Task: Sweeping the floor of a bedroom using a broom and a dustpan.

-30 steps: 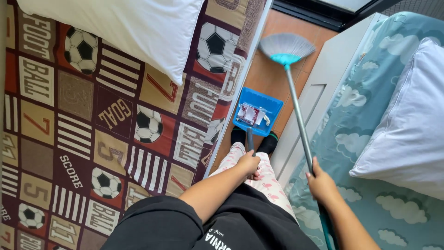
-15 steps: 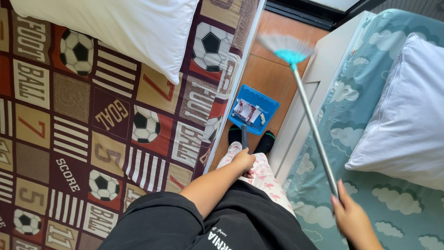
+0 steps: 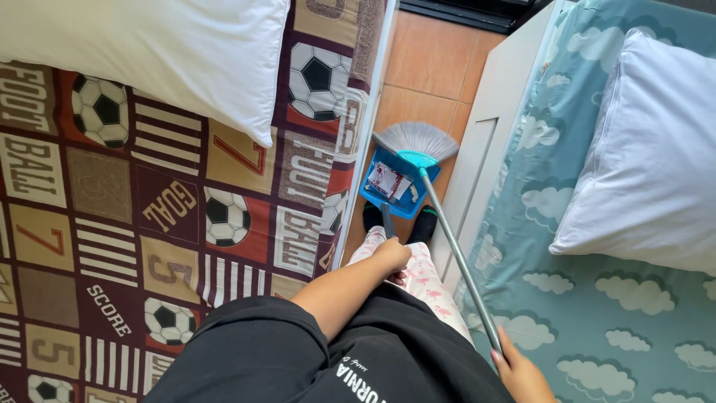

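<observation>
Orange-brown floor tiles (image 3: 432,63) are seen in a narrow aisle between two beds, viewed from above by the head camera. Ahead of the left hand (image 3: 391,255), a blue dustpan (image 3: 393,186) is set on the tiles, and its dark handle (image 3: 387,222) is gripped by that hand, whose fingers are curled shut around the upper end. Scraps of paper litter (image 3: 388,181) are held inside the pan. Just beyond the pan, the grey bristles of a broom (image 3: 418,139) are fanned against its far edge, joined to a turquoise head. From that head a long metal broomstick (image 3: 459,257) is slanted back towards the right hand (image 3: 522,373), by which it is clasped near its upper end; the fingers are closed round the pole. Between the two hands, pink patterned trousers (image 3: 425,276) and black-socked feet (image 3: 425,222) are seen, the feet placed just behind the dustpan. To the left of the left hand, a bedspread (image 3: 149,224) printed with footballs and numerals is spread, with a white pillow (image 3: 149,52) laid on its far part. To the right of the right hand, a teal sheet with white clouds (image 3: 597,321) is stretched over the second bed, a white pillow (image 3: 649,157) resting on it, and a white bed frame (image 3: 496,142) is set along the aisle.
</observation>
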